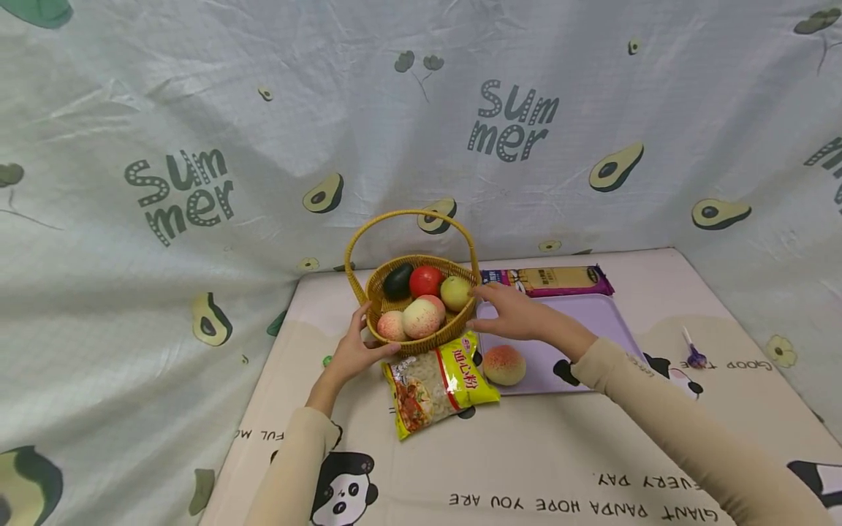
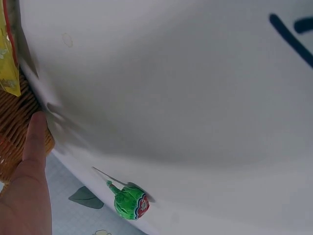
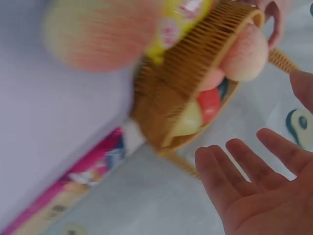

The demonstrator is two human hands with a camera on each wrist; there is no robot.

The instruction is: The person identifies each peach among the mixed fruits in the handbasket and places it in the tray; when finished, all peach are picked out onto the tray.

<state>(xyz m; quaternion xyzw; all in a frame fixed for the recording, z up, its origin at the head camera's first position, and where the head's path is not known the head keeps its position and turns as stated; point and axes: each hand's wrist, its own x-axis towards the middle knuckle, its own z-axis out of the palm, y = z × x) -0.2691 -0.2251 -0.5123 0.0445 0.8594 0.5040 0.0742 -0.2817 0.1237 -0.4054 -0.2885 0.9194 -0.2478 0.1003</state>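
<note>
A woven wicker basket with a tall handle holds peaches, a red round fruit, a pale green fruit and a dark green one. My left hand touches the basket's left side with fingers and thumb spread; in the left wrist view one straight digit lies along the wicker. On the opposite side, my right hand is beside the right rim near the pale green fruit. The right wrist view shows its fingers extended, with nothing held.
A yellow food packet lies before the basket. One peach sits at the left of a lilac tray. Behind the tray is a purple-ended long packet. A purple lollipop lies right, a green lollipop left.
</note>
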